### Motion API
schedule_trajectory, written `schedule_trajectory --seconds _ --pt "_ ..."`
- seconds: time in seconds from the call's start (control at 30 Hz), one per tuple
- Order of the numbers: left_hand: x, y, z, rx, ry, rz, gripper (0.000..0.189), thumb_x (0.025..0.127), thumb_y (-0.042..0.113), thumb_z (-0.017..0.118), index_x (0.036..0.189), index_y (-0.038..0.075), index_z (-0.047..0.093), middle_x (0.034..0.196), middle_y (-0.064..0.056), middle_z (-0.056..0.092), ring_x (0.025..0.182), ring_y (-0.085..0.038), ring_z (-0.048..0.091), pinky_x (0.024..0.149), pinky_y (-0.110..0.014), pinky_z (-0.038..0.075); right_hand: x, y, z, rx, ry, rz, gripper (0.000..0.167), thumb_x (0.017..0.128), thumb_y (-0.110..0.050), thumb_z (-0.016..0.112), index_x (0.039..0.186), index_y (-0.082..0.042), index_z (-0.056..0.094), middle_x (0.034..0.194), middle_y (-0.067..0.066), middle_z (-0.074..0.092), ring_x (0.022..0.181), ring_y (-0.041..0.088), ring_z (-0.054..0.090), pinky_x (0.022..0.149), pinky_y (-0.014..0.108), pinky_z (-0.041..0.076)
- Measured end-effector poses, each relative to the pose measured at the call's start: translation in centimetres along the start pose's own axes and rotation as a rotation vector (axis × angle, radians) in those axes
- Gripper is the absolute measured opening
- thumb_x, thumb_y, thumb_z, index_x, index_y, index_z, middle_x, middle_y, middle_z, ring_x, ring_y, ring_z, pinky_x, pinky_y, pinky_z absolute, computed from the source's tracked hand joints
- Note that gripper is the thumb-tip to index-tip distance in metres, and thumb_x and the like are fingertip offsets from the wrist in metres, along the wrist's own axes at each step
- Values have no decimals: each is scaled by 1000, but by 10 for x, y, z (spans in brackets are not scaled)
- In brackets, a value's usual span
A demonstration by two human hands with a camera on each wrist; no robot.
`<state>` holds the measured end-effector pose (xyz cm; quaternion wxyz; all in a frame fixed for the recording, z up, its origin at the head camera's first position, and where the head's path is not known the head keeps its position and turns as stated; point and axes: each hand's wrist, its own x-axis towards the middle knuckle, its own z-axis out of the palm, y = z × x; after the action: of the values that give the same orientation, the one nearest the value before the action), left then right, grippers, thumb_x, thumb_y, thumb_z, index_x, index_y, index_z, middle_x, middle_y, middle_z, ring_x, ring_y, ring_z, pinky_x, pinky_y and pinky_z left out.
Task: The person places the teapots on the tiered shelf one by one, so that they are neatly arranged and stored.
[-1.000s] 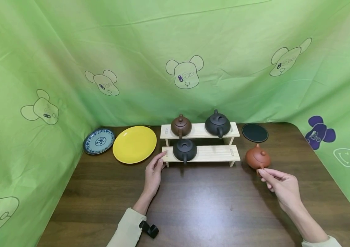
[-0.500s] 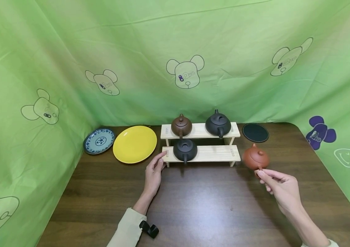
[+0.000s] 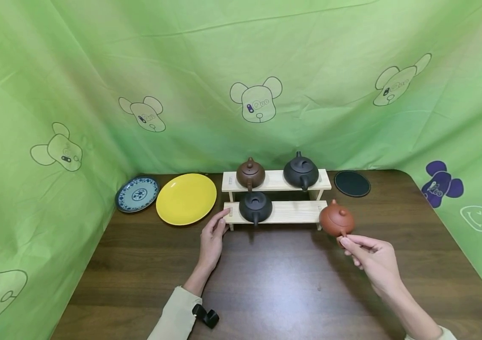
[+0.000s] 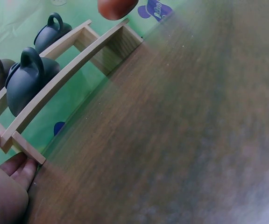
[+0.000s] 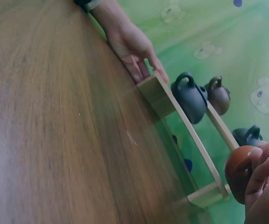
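My right hand (image 3: 374,262) pinches the handle of a reddish-orange clay teapot (image 3: 336,221) between thumb and fingers. The teapot is held up off the table, just beside the right end of the front, lower wooden stand (image 3: 296,212). In the left wrist view this teapot (image 4: 117,7) hangs above the stand's far end. My left hand (image 3: 212,241) holds the left end of the lower stand, one finger on its top and others by the leg. A black teapot (image 3: 255,207) sits on that stand's left half, handle toward me.
Behind, a taller wooden stand (image 3: 272,180) bears a brown teapot (image 3: 250,174) and another black teapot (image 3: 301,172). A yellow plate (image 3: 186,199) and a blue-patterned plate (image 3: 137,194) lie left. A dark round coaster (image 3: 352,183) lies at the back right. Green cloth (image 3: 181,94) hangs around the table.
My right hand has lifted the reddish teapot and carried it left, up to the lower stand's right end. The left hand has stayed on the stand.
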<state>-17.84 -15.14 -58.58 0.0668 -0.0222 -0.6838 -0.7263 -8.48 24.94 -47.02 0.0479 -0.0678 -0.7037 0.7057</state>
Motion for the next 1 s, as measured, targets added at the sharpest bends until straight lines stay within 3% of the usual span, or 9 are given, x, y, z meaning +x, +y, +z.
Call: schedule_trajectory --seconds 0.5,1.0 --pt "-1 1 0 18 2 -2 33 115 33 63 144 21 75 150 2 71 141 -20 63 111 -29 57 5 0 31 -47 -62 -21 5 98 2 81 99 4 85 67 -4 71 53 1 51 47 15 44" --pt "-1 1 1 18 7 3 33 115 32 64 144 20 75 151 1 70 141 -20 63 111 -28 57 14 7 57 -52 -43 -40 10 98 1 82 101 11 82 67 -4 71 52 1 52 46 14 42"
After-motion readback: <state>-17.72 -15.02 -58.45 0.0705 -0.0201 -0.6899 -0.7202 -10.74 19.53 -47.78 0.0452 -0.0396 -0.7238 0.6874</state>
